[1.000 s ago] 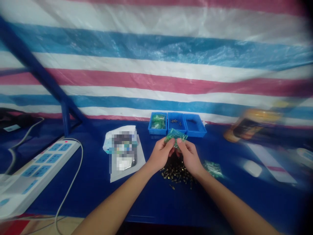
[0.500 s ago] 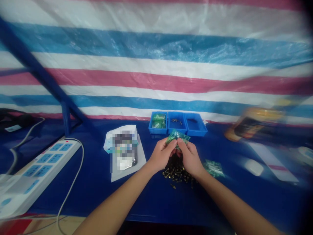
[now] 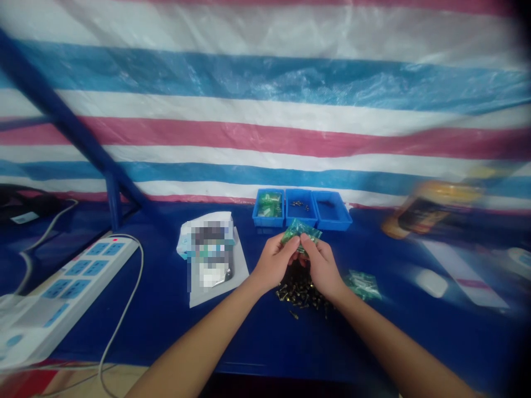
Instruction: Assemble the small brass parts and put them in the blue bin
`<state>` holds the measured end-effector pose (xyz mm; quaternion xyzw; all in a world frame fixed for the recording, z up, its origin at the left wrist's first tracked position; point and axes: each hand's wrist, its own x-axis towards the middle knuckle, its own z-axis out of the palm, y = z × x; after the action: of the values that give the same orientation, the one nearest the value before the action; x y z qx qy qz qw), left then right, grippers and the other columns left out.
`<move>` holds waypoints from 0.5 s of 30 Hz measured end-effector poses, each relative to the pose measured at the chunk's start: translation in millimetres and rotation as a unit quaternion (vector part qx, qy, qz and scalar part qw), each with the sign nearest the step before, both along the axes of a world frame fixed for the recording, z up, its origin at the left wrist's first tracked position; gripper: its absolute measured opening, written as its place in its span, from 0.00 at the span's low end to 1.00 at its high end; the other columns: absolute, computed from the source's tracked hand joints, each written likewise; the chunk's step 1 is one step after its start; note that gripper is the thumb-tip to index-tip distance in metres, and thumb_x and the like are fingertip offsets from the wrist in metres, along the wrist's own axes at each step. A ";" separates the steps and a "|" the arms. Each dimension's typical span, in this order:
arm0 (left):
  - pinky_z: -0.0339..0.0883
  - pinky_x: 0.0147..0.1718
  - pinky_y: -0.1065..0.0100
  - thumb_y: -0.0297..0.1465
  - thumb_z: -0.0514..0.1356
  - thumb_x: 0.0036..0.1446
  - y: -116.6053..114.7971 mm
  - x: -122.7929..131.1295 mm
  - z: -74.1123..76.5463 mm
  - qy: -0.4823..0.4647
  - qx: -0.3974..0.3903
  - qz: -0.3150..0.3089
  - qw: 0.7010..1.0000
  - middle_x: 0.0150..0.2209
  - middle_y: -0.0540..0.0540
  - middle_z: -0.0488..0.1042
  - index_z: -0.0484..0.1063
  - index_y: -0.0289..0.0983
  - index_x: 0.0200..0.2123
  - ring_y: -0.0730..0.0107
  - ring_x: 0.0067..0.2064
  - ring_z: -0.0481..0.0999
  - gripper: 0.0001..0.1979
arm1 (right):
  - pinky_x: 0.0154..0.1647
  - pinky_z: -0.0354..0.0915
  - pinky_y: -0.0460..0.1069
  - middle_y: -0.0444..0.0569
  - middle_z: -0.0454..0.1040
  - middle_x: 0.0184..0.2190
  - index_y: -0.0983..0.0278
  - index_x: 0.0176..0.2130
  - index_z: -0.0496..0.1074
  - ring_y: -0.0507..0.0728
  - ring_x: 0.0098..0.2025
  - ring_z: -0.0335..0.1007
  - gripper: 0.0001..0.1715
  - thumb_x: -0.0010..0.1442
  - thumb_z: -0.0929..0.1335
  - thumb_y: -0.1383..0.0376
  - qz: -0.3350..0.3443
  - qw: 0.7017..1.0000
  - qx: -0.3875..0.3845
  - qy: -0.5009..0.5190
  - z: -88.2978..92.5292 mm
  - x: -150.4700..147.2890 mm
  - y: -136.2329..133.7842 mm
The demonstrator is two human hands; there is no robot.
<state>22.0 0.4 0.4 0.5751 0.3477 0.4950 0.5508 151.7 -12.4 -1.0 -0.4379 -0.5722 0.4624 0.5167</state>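
Green and glossy, a small crinkled bag (image 3: 306,228) at the centre, just this side of a row of three bins and above a heap of parts (image 3: 301,294). Clamped on it from both sides, left hand (image 3: 274,258) and right hand (image 3: 322,264), thumbs almost meeting at its near edge, other fingers curled underneath and mostly hidden. Directly below the hands, the heap, brassy and dark, with one loose piece nearer the front. Beside the right wrist, flat on the blue table (image 3: 257,342), another bag of the same kind, here called the spare (image 3: 365,285). Behind, side by side: left bin (image 3: 267,223) with more green bags inside, middle bin (image 3: 291,213) with a few small parts, right bin (image 3: 335,226) too dim inside to read. Left of the hands, a white pack (image 3: 226,218), partly pixelated, on a pale sheet (image 3: 240,276). Farther left, a power strip (image 3: 66,298) with blue sockets and, curving past its end, a grey cable (image 3: 128,309). Over to the right, a blurred jar (image 3: 431,210), a rounded white object (image 3: 431,283) and a white strip (image 3: 473,276) with a reddish band. Across the back, a striped tarp (image 3: 265,132) in red, white and blue, crossed at left by a slanting blue bar (image 3: 78,127)
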 end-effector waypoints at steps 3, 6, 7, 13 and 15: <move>0.54 0.23 0.73 0.40 0.57 0.63 -0.3 0.7 -0.6 -0.006 0.001 0.002 1.000 0.21 0.54 0.62 0.63 0.34 0.26 0.79 0.23 0.61 0.18 | 0.25 0.54 0.47 0.41 0.61 0.17 0.64 0.22 0.65 0.51 0.22 0.56 0.27 0.66 0.62 0.51 -0.001 1.000 -0.001 -0.003 -0.4 -0.2 -0.2; 0.54 0.24 0.73 0.40 0.57 0.62 -0.8 1.2 0.2 -0.006 0.000 0.003 1.000 0.21 0.53 0.62 0.63 0.34 0.25 0.78 0.23 0.61 0.18 | 0.26 0.54 0.47 0.42 0.61 0.18 0.64 0.22 0.66 0.51 0.22 0.56 0.27 0.66 0.62 0.52 -0.003 1.000 0.001 -0.009 -0.6 0.5 -0.7; 0.55 0.24 0.73 0.40 0.57 0.62 -1.0 1.3 0.6 -0.006 0.000 0.005 1.000 0.20 0.53 0.62 0.63 0.34 0.25 0.78 0.23 0.61 0.18 | 0.26 0.54 0.47 0.42 0.61 0.18 0.64 0.22 0.67 0.51 0.22 0.57 0.27 0.66 0.62 0.52 -0.002 1.000 0.003 -0.009 -0.7 0.7 -0.7; 0.54 0.24 0.73 0.40 0.57 0.62 -1.4 2.4 1.1 -0.021 0.000 0.015 1.000 0.20 0.54 0.61 0.64 0.34 0.26 0.78 0.23 0.61 0.17 | 0.25 0.54 0.47 0.42 0.63 0.18 0.65 0.24 0.70 0.51 0.22 0.57 0.26 0.66 0.63 0.52 0.004 1.000 0.006 0.007 1.0 -0.1 -0.9; 0.54 0.24 0.73 0.40 0.57 0.63 -1.0 2.4 0.8 -0.024 0.000 0.013 1.000 0.21 0.54 0.61 0.64 0.34 0.27 0.78 0.23 0.60 0.17 | 0.25 0.55 0.47 0.43 0.64 0.18 0.65 0.24 0.71 0.51 0.22 0.58 0.27 0.66 0.62 0.52 0.010 1.000 0.006 0.012 2.8 -0.6 -1.2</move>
<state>24.4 -0.6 1.2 0.5586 0.3419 0.5157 0.5524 151.2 -13.6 1.8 -0.4236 -0.5733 0.4695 0.5210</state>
